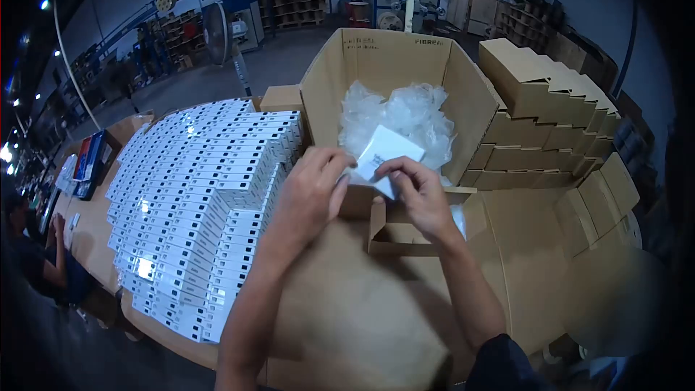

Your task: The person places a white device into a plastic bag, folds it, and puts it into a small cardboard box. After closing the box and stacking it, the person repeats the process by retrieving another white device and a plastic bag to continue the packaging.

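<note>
My right hand point(418, 194) pinches the lower right part of a flat white square item point(389, 150) with small dark print. My left hand point(318, 181) is beside the item's left side, its fingers curled together; what they hold, if anything, is too small to name. Both hands are above the near edge of a large cardboard box point(394, 58), which contains crumpled translucent plastic bags point(405, 112). Below my right hand sits a small open cardboard box point(402, 247).
Many stacked white boxes point(195, 195) cover the table's left side. Folded brown cartons point(543, 137) are piled at the right. A flattened open carton point(536, 246) lies before them. Another person point(51, 261) is at far left. Machines and a fan stand behind.
</note>
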A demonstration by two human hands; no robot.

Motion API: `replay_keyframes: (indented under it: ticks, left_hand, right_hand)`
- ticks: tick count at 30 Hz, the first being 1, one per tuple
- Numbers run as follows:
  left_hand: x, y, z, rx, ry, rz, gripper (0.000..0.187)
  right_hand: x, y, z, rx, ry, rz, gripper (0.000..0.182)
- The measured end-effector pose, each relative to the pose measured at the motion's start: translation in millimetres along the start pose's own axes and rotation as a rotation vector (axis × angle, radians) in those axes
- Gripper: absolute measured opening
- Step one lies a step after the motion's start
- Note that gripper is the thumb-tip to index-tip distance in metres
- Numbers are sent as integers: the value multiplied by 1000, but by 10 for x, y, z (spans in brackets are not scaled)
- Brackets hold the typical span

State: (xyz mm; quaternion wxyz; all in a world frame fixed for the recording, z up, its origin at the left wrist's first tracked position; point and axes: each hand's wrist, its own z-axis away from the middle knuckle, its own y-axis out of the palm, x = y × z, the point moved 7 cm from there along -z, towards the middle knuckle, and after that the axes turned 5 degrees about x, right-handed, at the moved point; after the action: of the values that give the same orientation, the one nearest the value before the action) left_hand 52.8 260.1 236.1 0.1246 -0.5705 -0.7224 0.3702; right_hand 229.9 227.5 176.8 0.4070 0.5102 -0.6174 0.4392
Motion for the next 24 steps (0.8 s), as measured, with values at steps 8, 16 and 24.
replay_keyframes:
  ticks: [8,16,24]
  left_hand:
    - [1255,1375,-1090,236,26,-492,19]
    - [902,726,-1510,217,-83,81,14]
    - [440,191,-1328,164,-142,479,19]
  right_hand:
    - [74,-670,-921,-113,-223,779,42]
    - [-45,-841,-1398,-223,-269,736,74]
    - [565,-647,-889,-7,-328,123,29]
